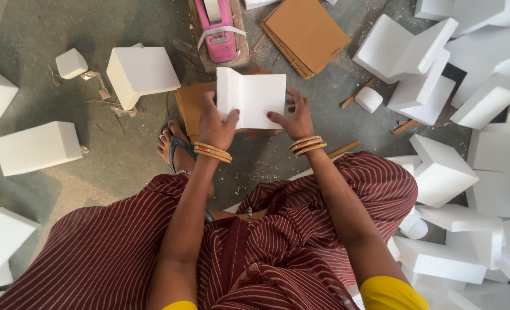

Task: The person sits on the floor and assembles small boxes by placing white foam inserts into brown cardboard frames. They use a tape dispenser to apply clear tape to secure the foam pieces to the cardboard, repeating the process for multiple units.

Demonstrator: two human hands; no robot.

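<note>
Bright, soft daylight, faint shadows falling leftward on the floor (123, 161), sharp focus, white foam slightly overexposed

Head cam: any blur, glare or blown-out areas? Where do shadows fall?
Head view: sharp overall, no motion blur on the left hand or right hand. The white foam piece they hold and the foam pile on the right are near clipped, with little surface detail. A soft shadow darkens the concrete floor at lower left. Mild wide-angle stretch at the edges.

Pink tape dispenser (219, 28) cut off at top edge; foam pile (484, 172) runs off right.
</note>
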